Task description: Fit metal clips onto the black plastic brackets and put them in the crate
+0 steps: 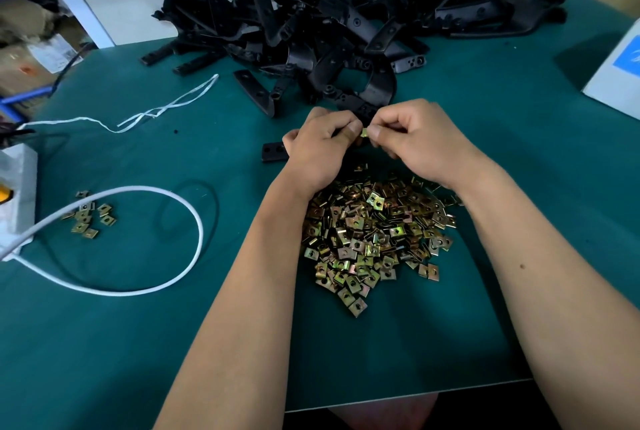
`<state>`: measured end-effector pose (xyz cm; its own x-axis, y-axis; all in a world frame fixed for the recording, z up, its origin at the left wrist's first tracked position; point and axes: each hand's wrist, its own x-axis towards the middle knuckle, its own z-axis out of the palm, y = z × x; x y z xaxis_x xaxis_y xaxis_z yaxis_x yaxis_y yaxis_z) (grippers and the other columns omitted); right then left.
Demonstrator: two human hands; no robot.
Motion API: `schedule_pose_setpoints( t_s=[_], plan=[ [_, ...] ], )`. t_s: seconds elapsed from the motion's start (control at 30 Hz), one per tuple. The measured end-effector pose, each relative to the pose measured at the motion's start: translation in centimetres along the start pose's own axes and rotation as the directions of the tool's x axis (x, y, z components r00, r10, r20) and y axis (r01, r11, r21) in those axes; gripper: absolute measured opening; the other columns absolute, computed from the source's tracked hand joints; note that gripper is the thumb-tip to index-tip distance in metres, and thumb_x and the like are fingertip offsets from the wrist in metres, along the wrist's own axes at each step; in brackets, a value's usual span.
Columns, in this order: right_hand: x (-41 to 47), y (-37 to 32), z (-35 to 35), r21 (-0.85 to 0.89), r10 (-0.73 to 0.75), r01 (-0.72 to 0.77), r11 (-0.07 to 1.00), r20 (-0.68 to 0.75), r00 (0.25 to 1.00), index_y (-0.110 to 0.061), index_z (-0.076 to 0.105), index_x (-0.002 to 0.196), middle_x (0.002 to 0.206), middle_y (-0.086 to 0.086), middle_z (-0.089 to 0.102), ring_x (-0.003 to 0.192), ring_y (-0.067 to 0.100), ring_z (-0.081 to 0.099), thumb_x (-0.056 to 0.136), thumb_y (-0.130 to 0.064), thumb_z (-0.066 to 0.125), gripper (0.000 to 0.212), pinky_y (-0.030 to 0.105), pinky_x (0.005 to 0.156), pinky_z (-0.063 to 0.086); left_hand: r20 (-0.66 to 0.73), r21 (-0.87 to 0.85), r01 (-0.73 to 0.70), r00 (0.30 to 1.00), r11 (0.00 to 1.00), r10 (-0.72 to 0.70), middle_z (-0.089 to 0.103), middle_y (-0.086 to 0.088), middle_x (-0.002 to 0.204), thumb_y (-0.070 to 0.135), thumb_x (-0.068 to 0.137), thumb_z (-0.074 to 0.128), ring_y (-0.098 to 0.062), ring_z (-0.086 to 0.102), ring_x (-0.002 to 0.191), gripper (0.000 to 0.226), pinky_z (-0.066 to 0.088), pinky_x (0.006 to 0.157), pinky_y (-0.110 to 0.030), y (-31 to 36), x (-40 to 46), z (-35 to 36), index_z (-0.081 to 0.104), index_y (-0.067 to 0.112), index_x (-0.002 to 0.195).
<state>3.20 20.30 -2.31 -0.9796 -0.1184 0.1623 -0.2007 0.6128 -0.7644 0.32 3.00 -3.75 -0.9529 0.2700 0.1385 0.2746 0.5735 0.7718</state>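
— Left hand [317, 149]: status?
— Curled tight, gripping a black plastic bracket [274, 151]; one end of it protruding past the knuckles on the outer side, two holes visible. Thumb [352, 128] pressed toward the centre, meeting the opposite hand.

— Right hand [417, 142]?
— Fingers bent, thumb [375, 133] and forefinger pinching a metal clip [364, 132]. Clip held directly between the two thumbs, at the bracket end hidden in the grip. Seated or not: cannot tell, contact point covered by fingers.

— Clip stock?
— Large heap of metal clips [374, 235] just below both wrists, between the forearms, on the green table [519, 187]. Smaller cluster of clips [88, 216] well out beyond the left forearm, inside a loop of white cable [166, 286].

— Bracket stock?
— Pile of black brackets [346, 24] just beyond the fingertips, spread across the far side of the table. Nearest pieces almost touching the knuckles.

— Other items?
— White string [162, 107] far-left of the left hand; white box [616, 73] well off to the right of the right hand.
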Motion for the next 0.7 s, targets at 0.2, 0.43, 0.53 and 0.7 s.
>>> schedule_pose_setpoints(
  t_s=[0.2,0.43,0.53,0.7],
  plan=[
    [0.4,-0.3,1.5,0.153,0.153,-0.133,0.979,-0.126,0.980,-0.011,0.068,0.069,0.052,0.000,0.051,0.044,0.010,0.039,0.096,-0.023,0.065,0.030,0.022,0.047,0.033,-0.037,-0.007,0.009,0.999,1.000,-0.010,0.054,0.014,0.083,0.028,0.106,0.050,-0.002,0.045,0.104,0.037,0.017,0.096,-0.038,0.1,0.1,0.1,0.058,0.031,0.070],
    [0.5,0.1,1.8,0.129,0.139,-0.119,0.985,-0.162,0.977,-0.013,0.069,0.071,0.048,-0.012,0.048,0.046,0.002,0.039,0.097,-0.022,0.066,0.029,0.019,0.051,0.033,0.068,-0.018,-0.005,0.998,1.000,0.006,0.048,0.003,0.076,0.015,0.104,0.050,-0.028,0.048,0.087,0.045,0.033,0.099,-0.062,0.4,0.5,-0.3,0.047,0.024,0.060],
    [0.3,0.3,1.3,0.181,0.104,-0.083,0.980,-0.109,0.989,-0.015,0.067,0.070,0.049,-0.013,0.046,0.046,0.002,0.036,0.100,-0.021,0.064,0.030,0.019,0.052,0.032,0.022,-0.044,0.043,0.999,0.998,-0.042,0.049,0.004,0.076,0.015,0.102,0.050,-0.017,0.043,0.086,0.044,0.029,0.105,-0.062,0.4,0.6,-0.1,0.046,0.021,0.059],
    [-0.1,0.3,0.7,-0.156,-0.062,0.056,0.986,-0.036,0.997,-0.017,0.066,0.078,0.053,-0.008,0.048,0.049,0.007,0.041,0.101,-0.028,0.063,0.026,0.020,0.049,0.031,-0.002,0.038,0.079,0.997,0.996,-0.079,0.056,0.000,0.089,0.024,0.104,0.050,-0.021,0.054,0.103,0.037,0.024,0.104,-0.049,0.4,0.7,0.2,0.055,0.018,0.068]
  ],
)
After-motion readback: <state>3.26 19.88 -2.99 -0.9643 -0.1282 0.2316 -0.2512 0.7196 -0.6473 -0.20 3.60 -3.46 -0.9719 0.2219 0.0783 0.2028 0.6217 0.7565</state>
